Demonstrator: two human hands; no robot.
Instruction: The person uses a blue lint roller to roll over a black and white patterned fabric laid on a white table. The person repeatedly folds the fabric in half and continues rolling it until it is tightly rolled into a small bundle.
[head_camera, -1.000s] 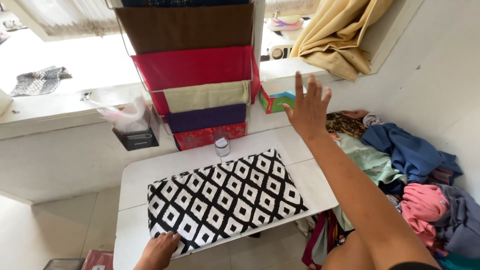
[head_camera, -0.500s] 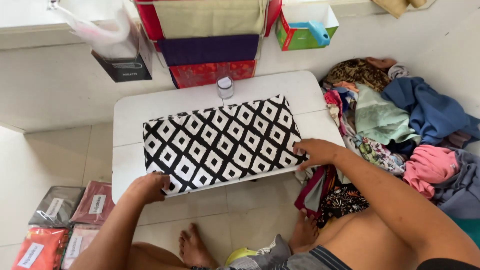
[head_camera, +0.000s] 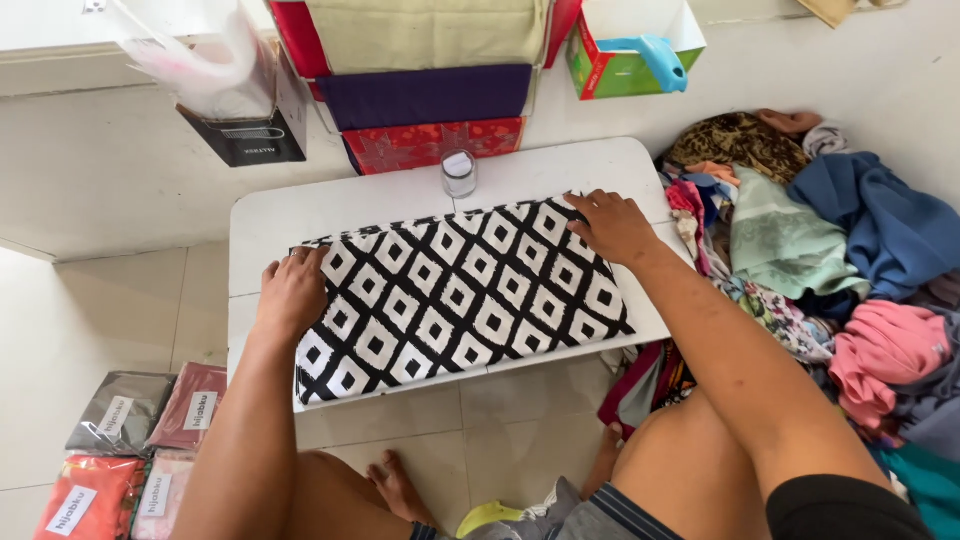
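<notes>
Folded black-and-white diamond-print cloth (head_camera: 455, 295): lies flat on the small white table (head_camera: 300, 210). Left hand (head_camera: 291, 292) presses its near-left edge, right hand (head_camera: 612, 225) its far-right corner; each grip open, palm down, holding nothing, pinning the fabric smooth. Small glass jar (head_camera: 459, 173) stands just beyond.

Low white table (head_camera: 280, 215) w/ rounded corners, black-and-white diamond-print cloth (head_camera: 460, 295) folded flat across its middle, reaching front edge, small clear glass (head_camera: 459, 173) upright at back edge, centre, bare strips along back & left edges, tiled floor (head_camera: 90, 320) beneath
</notes>
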